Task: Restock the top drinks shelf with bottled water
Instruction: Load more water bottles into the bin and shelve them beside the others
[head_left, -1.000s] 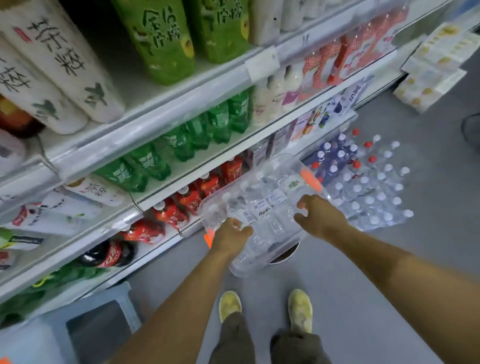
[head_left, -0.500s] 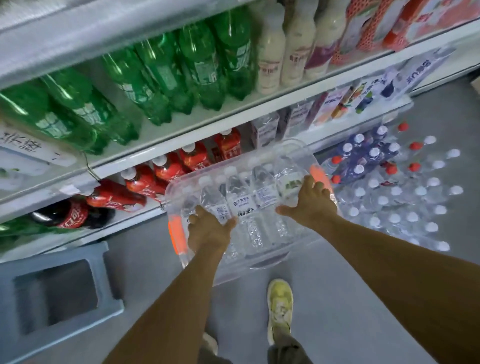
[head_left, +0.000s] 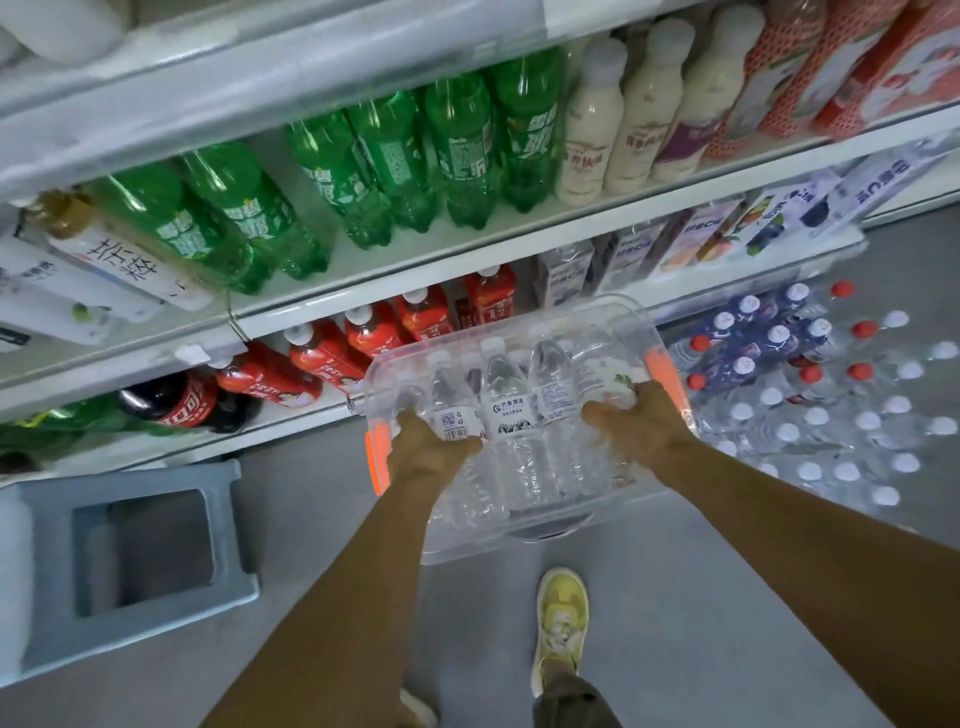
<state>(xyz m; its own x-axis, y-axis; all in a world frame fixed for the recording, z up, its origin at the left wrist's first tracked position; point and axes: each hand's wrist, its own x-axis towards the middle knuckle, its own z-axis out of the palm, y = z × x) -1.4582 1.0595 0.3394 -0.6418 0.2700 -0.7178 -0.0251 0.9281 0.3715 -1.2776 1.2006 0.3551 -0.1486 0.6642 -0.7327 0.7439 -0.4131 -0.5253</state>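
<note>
Bin (head_left: 613, 307): clear plastic with an orange handle at each end, held off the floor (head_left: 727, 623) in front of the lower shelves.
Water (head_left: 511, 410): small clear bottles with white caps, packed side by side inside the bin, caps pointing toward the shelves.
Left hand (head_left: 431, 452): grips the bin's near rim just beside the left orange handle, fingers curled over the edge and in among the bottles.
Right hand (head_left: 641, 426): grips the same near rim toward the right handle, fingers curled over the edge.
Green bottles (head_left: 457, 156): in a row on the shelf above the bin.
Milky bottles (head_left: 639, 119): just right of the green ones, on the same shelf.
Red bottles (head_left: 374, 332): on the shelf below, right behind the bin.
Cola (head_left: 182, 405): a dark bottle left of the red ones.
Water packs (head_left: 831, 415): wrapped packs on the floor right of the bin.
Stool (head_left: 140, 566): grey-blue, on the floor at left.
Shoe (head_left: 561, 618): yellow, below the bin.
</note>
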